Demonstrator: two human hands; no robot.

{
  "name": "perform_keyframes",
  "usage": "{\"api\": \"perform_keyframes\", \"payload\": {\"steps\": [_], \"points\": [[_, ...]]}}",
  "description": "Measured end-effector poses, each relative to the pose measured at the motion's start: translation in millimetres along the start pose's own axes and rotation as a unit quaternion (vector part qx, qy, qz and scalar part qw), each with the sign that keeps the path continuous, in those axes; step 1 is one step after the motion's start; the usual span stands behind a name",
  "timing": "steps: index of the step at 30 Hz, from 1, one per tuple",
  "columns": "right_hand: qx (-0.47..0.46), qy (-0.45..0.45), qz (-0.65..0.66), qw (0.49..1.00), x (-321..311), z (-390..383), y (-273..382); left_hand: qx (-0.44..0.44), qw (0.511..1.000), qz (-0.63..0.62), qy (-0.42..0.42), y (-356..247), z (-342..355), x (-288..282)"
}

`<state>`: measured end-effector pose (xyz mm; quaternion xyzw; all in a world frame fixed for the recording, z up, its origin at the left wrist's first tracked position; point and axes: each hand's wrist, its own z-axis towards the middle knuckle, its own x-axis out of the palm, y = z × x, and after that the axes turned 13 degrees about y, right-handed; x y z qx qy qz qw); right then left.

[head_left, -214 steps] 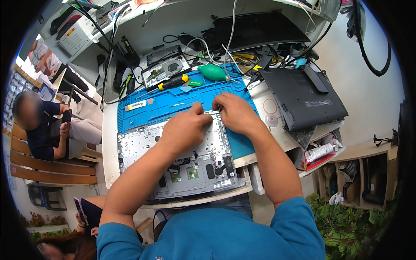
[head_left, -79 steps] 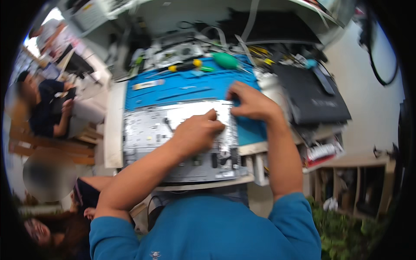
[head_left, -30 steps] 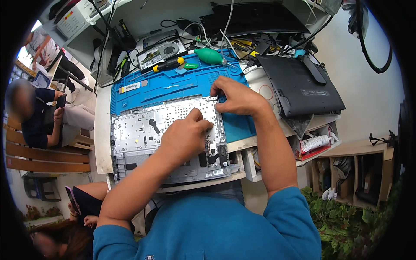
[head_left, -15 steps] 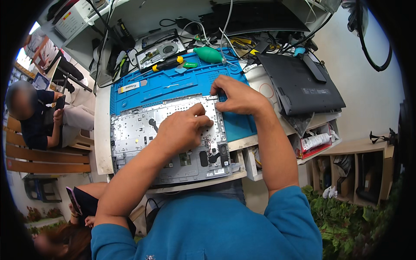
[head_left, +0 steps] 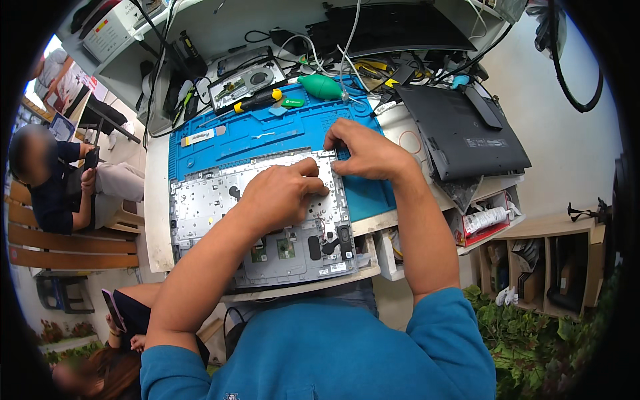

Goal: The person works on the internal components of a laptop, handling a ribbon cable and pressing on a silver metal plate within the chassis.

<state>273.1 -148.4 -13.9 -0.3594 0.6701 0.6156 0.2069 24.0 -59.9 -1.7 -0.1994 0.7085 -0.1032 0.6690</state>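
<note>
A silver laptop chassis, its inner side facing up, lies at the near edge of the bench, partly over a blue work mat. Bent and resting on the chassis right of its middle, my left hand has its fingers apart and nothing visible in them. At the chassis's far right corner, my right hand curls its index finger and thumb around the edge. The fingertips partly hide that corner. Small screw holes, cables and black speaker parts show on the chassis.
A yellow-black screwdriver and green air blower lie along the mat's far side. Behind stands an opened device with a round fan. A dark laptop cover leans at right over an open drawer. People sit at left.
Both hands stay almost in place on the chassis, with only a slight shift of the right fingers. The chassis looks unmoved on the bench.
</note>
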Motion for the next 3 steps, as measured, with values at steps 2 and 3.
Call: {"api": "perform_keyframes", "payload": {"steps": [2, 3], "points": [[0.001, -0.001, 0.007, 1.000, 0.3, -0.2, 0.1, 0.013, 1.000, -0.004, 0.000, 2.6, 1.2, -0.9], [0.002, -0.001, 0.010, 1.000, 0.7, -0.1, 0.2, 0.014, 1.000, -0.005, 0.000, 2.9, 1.8, -0.8]]}}
